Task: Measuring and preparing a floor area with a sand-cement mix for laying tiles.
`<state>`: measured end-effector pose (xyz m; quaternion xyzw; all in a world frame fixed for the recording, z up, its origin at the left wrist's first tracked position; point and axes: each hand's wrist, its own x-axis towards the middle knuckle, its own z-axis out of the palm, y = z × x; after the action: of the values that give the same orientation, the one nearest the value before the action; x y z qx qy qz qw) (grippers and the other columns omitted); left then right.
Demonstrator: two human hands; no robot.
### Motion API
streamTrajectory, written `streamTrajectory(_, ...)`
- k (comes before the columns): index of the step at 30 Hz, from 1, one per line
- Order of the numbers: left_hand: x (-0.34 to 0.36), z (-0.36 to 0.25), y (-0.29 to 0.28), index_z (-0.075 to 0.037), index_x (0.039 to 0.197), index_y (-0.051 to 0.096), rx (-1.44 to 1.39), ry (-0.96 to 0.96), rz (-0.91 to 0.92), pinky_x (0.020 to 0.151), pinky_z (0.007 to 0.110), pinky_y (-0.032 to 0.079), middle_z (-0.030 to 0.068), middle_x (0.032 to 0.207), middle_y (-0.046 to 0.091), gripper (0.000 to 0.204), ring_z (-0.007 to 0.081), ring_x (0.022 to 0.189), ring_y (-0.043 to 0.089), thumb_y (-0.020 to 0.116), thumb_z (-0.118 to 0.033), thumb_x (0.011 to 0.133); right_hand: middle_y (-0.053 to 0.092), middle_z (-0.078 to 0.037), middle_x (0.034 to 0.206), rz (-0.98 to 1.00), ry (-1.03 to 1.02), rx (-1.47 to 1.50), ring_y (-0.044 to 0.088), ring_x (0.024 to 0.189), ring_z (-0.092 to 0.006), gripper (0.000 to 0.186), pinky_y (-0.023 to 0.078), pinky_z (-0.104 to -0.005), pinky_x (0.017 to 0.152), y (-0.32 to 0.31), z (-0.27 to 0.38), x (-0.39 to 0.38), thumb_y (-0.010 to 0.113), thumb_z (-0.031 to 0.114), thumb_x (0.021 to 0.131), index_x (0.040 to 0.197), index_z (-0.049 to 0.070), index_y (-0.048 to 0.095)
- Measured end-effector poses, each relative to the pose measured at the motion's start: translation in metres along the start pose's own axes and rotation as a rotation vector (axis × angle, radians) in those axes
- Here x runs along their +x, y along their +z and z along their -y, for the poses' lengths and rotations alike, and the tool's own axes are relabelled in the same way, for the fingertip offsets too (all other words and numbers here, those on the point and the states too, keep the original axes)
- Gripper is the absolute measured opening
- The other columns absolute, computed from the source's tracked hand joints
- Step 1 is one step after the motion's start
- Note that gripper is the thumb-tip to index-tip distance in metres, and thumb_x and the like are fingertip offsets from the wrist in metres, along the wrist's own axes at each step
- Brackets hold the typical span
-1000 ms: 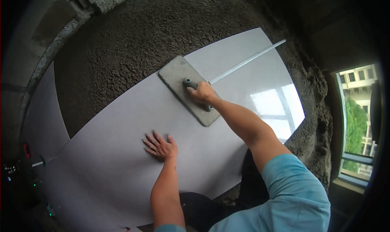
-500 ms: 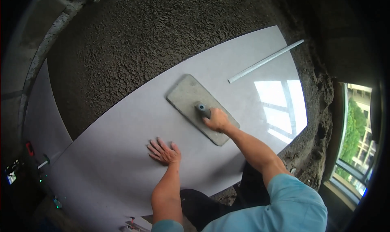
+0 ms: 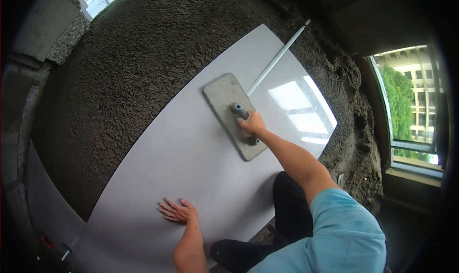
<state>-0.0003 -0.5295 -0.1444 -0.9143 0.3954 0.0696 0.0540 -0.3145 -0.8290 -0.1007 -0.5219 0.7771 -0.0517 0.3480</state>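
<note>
Head view: the right hand (image 3: 252, 124) is closed around the handle of a float (image 3: 224, 92), which lies flat on a slab (image 3: 167, 148). The left hand (image 3: 179, 212) is open, palm down on the slab, fingers spread. The slab is pale and smooth, with bright window reflections toward its right end. A rod (image 3: 276, 61) lies across it, one end just beside the float. A dark, coarse bed (image 3: 129, 72) borders the slab. At right, a window (image 3: 406, 105) shows greenery and a building; bare wall (image 3: 43, 27) stands upper left.

Left head-worn fisheye, looking down from above, fairly near, over pale slab (image 3: 158, 163).
</note>
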Motion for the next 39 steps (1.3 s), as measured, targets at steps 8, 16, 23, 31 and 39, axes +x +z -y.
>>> streamTrajectory(8,0.0,0.007,0.01,-0.009,0.151,0.028,0.07,0.012,-0.037,0.115,0.059,0.01,0.0178,0.16,0.015,0.072,0.0398,0.148,0.011,0.047,-0.04,0.089,0.064,-0.012,0.077,-0.289,0.082,0.456,0.061,0.069,-0.0187,0.038,0.05,-0.0362,0.064,-0.071,-0.042,-0.001,0.066,0.026,0.082,0.095,-0.009,0.064)
streamTrajectory(16,-0.004,-0.005,0.021,-0.008,0.152,0.027,0.078,0.014,-0.017,0.116,0.059,0.009,0.018,0.161,0.015,0.072,0.0396,0.148,0.01,0.042,-0.044,0.091,0.066,-0.023,0.077,-0.052,0.127,0.167,0.066,0.074,-0.03,0.046,0.052,-0.0404,0.071,-0.061,-0.028,0.076,0.068,0.033,0.078,0.091,-0.011,0.063)
streamTrajectory(23,0.001,0.014,0.016,-0.009,0.152,0.026,0.118,-0.005,-0.051,0.116,0.059,0.009,0.0175,0.161,0.015,0.072,0.039,0.149,0.009,0.043,-0.043,0.091,0.067,-0.03,0.092,-0.226,0.03,0.414,0.068,0.089,-0.0381,0.045,0.052,-0.0447,0.081,-0.078,0.009,0.042,0.067,0.033,0.081,0.097,-0.01,0.064)
streamTrajectory(31,-0.012,-0.003,0.022,-0.009,0.15,0.028,0.03,0.013,-0.014,0.116,0.059,0.009,0.0182,0.16,0.016,0.073,0.0399,0.148,0.01,0.049,-0.038,0.087,0.065,-0.015,0.077,-0.136,0.133,0.308,0.064,0.068,-0.0229,0.04,0.051,-0.0371,0.064,-0.082,-0.002,0.13,0.069,0.027,0.079,0.092,-0.01,0.063)
streamTrajectory(39,0.008,0.005,0.018,-0.008,0.148,0.033,-0.079,0.036,-0.08,0.114,0.062,0.008,0.0217,0.157,0.021,0.076,0.0453,0.146,0.012,0.057,-0.038,0.082,0.067,-0.024,0.08,0.157,-0.097,0.075,0.069,0.074,-0.0331,0.036,0.054,-0.0405,0.068,-0.018,0.027,0.034,0.065,0.023,0.082,0.095,-0.01,0.062)
